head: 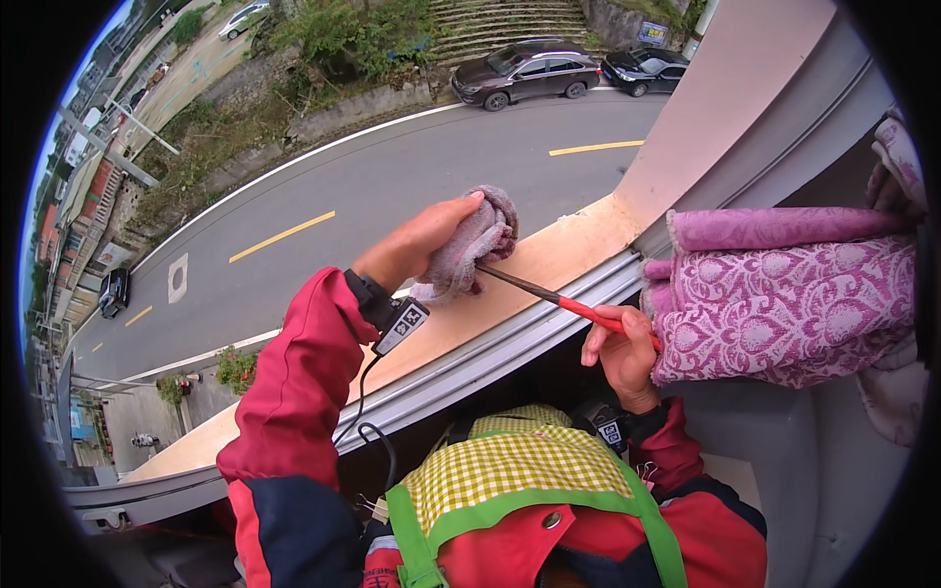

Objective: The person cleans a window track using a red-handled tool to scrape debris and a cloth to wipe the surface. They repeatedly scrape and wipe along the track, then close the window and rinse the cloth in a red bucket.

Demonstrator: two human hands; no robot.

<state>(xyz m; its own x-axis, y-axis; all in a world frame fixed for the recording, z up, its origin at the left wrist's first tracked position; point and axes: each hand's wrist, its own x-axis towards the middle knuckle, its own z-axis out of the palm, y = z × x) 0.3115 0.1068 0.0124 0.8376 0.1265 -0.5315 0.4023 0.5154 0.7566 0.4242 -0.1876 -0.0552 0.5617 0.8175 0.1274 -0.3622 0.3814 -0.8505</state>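
Note:
Over the outer window ledge (434, 331), my left hand (415, 239) grips a bunched grey-purple cloth (478, 242). A thin tool (570, 303) with a dark shaft and a red handle runs from the cloth down to my right hand (625, 353). The fingers of my right hand are closed around the red handle, near its end. The shaft's far tip is hidden in or behind the cloth, so I cannot tell what kind of tool it is.
Metal window tracks (485, 360) run along the inner side of the ledge. A purple patterned curtain (786, 309) hangs beside my right hand. A cable (362, 389) trails from my left wrist. Far below lie a road (382, 184) and parked cars (526, 73).

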